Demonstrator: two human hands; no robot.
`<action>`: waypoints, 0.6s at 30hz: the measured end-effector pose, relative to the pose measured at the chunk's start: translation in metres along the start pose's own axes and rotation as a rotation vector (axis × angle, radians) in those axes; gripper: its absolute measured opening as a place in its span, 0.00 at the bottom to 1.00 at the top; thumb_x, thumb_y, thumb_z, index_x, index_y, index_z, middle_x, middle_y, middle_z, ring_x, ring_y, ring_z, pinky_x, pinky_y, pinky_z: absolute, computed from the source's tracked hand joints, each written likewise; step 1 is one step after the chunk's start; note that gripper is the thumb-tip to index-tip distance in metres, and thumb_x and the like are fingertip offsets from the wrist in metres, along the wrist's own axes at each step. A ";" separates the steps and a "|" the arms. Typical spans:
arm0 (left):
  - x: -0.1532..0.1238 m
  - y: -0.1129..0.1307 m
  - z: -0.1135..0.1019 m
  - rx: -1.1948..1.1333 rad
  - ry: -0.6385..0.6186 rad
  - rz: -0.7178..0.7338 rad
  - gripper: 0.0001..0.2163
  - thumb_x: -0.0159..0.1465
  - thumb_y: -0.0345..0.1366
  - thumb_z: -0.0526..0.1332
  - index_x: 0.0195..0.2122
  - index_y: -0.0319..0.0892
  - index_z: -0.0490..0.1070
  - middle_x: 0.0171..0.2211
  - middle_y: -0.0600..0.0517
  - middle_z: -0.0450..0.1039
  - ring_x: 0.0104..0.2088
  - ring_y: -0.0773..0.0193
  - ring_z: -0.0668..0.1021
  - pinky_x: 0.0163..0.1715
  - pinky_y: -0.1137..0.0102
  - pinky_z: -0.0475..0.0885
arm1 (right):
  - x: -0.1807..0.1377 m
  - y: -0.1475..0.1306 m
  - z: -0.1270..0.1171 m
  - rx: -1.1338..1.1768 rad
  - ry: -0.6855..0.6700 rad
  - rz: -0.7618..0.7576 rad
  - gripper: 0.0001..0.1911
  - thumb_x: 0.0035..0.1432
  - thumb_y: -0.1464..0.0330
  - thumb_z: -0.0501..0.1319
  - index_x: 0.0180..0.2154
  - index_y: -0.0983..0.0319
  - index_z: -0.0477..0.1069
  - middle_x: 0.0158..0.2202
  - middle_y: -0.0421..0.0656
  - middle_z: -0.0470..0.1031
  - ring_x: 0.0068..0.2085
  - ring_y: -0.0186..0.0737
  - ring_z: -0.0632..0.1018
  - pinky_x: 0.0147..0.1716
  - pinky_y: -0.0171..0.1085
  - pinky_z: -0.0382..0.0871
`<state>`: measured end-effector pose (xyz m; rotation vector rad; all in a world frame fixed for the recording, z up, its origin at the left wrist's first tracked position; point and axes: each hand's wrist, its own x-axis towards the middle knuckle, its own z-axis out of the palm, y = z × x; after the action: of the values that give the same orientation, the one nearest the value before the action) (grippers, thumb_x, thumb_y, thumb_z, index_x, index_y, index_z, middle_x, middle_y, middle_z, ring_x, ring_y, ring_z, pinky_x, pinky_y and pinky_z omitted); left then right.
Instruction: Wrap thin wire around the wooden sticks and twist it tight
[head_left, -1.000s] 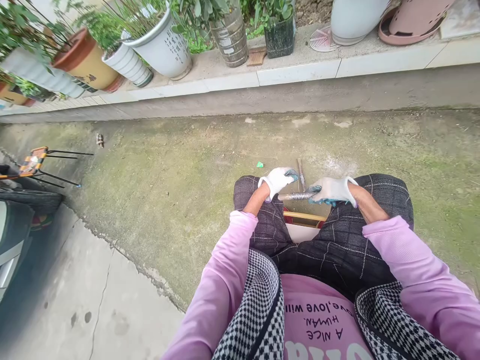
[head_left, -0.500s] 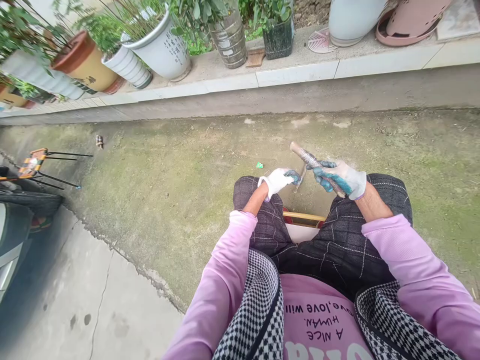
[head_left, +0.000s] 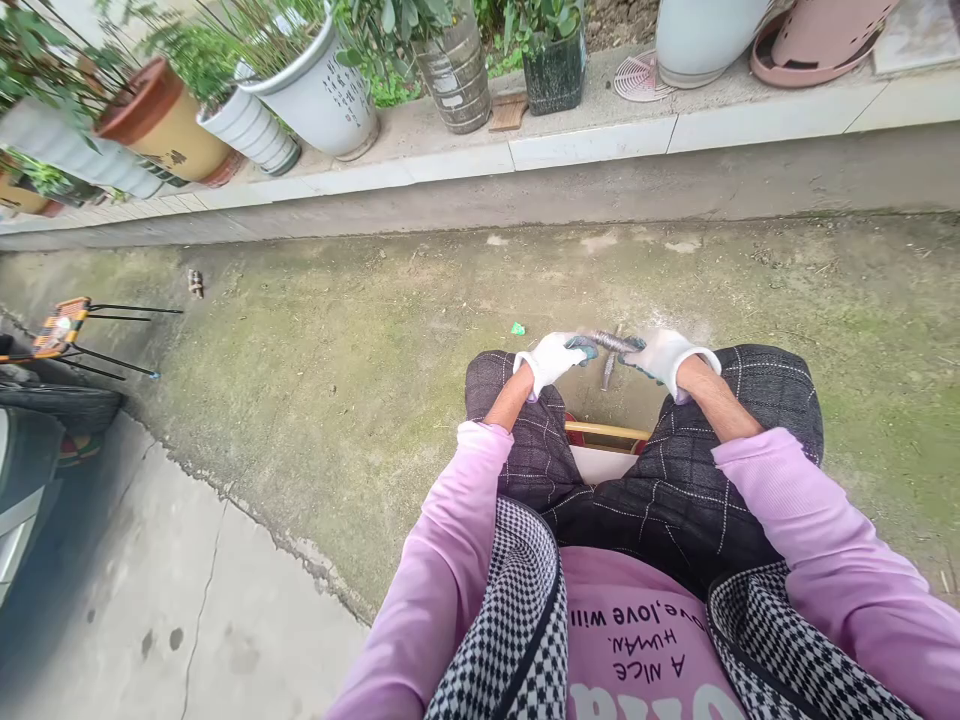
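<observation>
In the head view, a stick wrapped in silvery wire-like winding lies level between my two white gloves with blue-green palms. My right hand is closed round its right part. The fingers of my left hand are closed at the stick's left end, which is blurred and partly covered. Crossing the stick and pointing down toward my lap is a narrow greyish metallic piece. Its exact kind is too small to tell. Both hands are just above my knees.
A yellow bar shows between my thighs. Mossy concrete ground surrounds me, with a green scrap on it. Ahead runs a tiled ledge bearing several potted plants. A woven chair lies at left beside a dark vehicle-like shape.
My right hand has turned and lowered the stick from a slant to nearly level. The stick's left end has come to my left hand. My left arm has barely moved.
</observation>
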<state>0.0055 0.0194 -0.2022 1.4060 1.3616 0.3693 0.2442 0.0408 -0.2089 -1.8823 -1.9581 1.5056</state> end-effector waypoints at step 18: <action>0.007 -0.011 -0.002 0.170 -0.004 0.020 0.14 0.64 0.33 0.63 0.45 0.37 0.87 0.41 0.49 0.87 0.42 0.60 0.82 0.51 0.68 0.77 | -0.030 -0.010 0.005 -0.017 -0.314 -0.028 0.17 0.52 0.60 0.80 0.25 0.60 0.77 0.18 0.42 0.71 0.19 0.35 0.68 0.17 0.35 0.59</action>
<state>0.0003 0.0232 -0.2132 1.5593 1.4029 0.2682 0.2418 0.0163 -0.1883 -1.7016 -2.1114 1.8808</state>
